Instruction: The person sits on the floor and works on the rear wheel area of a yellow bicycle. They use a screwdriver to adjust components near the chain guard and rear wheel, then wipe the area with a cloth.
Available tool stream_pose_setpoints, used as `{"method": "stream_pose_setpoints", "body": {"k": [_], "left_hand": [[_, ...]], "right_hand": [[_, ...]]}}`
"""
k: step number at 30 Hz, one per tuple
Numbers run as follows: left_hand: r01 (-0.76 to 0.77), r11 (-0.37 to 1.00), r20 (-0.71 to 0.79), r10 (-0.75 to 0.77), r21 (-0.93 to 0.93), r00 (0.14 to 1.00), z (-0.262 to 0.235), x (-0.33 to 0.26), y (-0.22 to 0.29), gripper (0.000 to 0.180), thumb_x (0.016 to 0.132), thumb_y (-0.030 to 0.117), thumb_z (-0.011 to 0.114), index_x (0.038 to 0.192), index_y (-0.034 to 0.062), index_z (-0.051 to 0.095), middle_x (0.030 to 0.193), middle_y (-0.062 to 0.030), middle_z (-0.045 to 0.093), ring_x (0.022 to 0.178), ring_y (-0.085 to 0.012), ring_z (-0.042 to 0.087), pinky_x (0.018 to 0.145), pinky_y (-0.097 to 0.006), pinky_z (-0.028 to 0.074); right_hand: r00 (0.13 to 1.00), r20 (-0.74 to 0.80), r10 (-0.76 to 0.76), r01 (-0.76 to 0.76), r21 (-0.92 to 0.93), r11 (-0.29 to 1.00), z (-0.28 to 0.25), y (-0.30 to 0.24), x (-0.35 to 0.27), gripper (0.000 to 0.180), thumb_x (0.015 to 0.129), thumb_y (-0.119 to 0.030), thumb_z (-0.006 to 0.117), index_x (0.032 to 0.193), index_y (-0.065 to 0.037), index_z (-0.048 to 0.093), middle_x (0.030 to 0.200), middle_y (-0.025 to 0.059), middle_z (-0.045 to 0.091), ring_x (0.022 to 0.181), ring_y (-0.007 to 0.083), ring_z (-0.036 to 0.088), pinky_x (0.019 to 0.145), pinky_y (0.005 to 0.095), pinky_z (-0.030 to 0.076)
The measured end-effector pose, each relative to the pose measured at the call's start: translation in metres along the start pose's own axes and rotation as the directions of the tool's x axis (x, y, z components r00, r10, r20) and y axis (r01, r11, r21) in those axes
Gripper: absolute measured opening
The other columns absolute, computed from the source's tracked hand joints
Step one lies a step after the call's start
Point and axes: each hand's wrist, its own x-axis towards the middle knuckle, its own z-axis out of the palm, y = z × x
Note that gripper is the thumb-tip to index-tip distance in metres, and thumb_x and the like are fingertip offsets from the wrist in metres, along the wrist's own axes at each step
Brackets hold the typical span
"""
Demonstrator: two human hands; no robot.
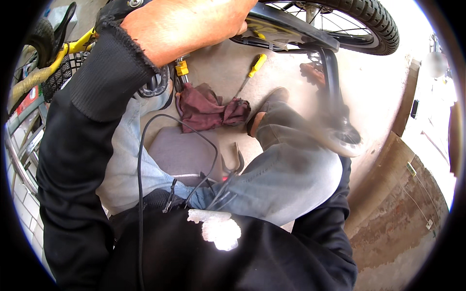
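My left hand [189,26] reaches across the top of the view, its fingers bent in at the near end of a long black bicycle part [291,26]. The top edge cuts off part of the hand. A dark bar [332,72] runs down from that part's far end to a round, blurred black piece [345,136]. Behind the bar shows a small reddish-brown patch, perhaps my right hand [313,72]; its fingers cannot be made out. The right sleeve passes behind my knee. A bicycle wheel [374,24] with a knobbly tyre fills the upper right.
On the floor lie a yellow-handled screwdriver [256,65] and a dark red rag [206,109]. Near the rag is a yellow and metal tool [181,68]. A grey pad [182,150] lies between my legs. A black cable [141,194] hangs before me. Yellow bicycle tubing [63,53] stands left.
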Motion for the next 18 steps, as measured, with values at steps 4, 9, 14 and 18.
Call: {"method": "stream_pose_setpoints", "body": {"k": [4, 9, 14, 18], "left_hand": [[0.011, 1.0, 0.015, -0.011, 0.022, 1.0, -0.005, 0.003, 0.006, 0.024, 0.068, 0.02, 0.076, 0.069, -0.0017, 0.067, 0.07, -0.0198, 0.065, 0.07, -0.0381, 0.066, 0.066, -0.045, 0.053], [0.046, 0.997, 0.025, -0.047, 0.066, 0.999, -0.004, 0.001, 0.005, 0.025, 0.067, 0.02, 0.077, 0.068, -0.0022, 0.066, 0.069, -0.0207, 0.064, 0.07, -0.0388, 0.066, 0.065, -0.045, 0.052], [0.004, 0.999, -0.03, -0.003, 0.05, 1.0, -0.005, 0.004, 0.007, 0.025, 0.067, 0.02, 0.078, 0.067, -0.0023, 0.066, 0.068, -0.0215, 0.064, 0.07, -0.0393, 0.065, 0.065, -0.045, 0.052], [0.008, 0.999, -0.003, -0.007, 0.032, 1.0, -0.006, 0.004, 0.007, 0.024, 0.067, 0.019, 0.078, 0.067, -0.0022, 0.066, 0.067, -0.0217, 0.064, 0.069, -0.0395, 0.065, 0.064, -0.045, 0.052]], "right_hand": [[1.0, -0.013, 0.0, 0.0, 0.049, 0.999, -0.007, 0.001, -0.001, 0.018, 0.082, -0.02, 0.07, 0.094, -0.007, 0.075, 0.09, 0.0132, 0.072, 0.082, 0.0233, 0.071, 0.073, 0.0328, 0.054], [0.998, 0.039, -0.041, 0.036, 0.12, 0.992, -0.007, 0.009, 0.014, 0.017, 0.082, -0.02, 0.069, 0.093, -0.007, 0.075, 0.089, 0.0129, 0.072, 0.081, 0.0231, 0.071, 0.072, 0.0327, 0.054], [0.987, 0.0, -0.161, 0.161, -0.038, 0.986, -0.055, 0.005, 0.006, 0.016, 0.082, -0.019, 0.069, 0.092, -0.007, 0.075, 0.088, 0.0126, 0.072, 0.08, 0.023, 0.071, 0.072, 0.0326, 0.054], [0.948, -0.063, -0.313, 0.2, -0.646, 0.737, -0.058, -0.043, -0.012, 0.014, 0.081, -0.017, 0.069, 0.089, -0.009, 0.075, 0.083, 0.0097, 0.071, 0.077, 0.0237, 0.07, 0.069, 0.0325, 0.053]]}}
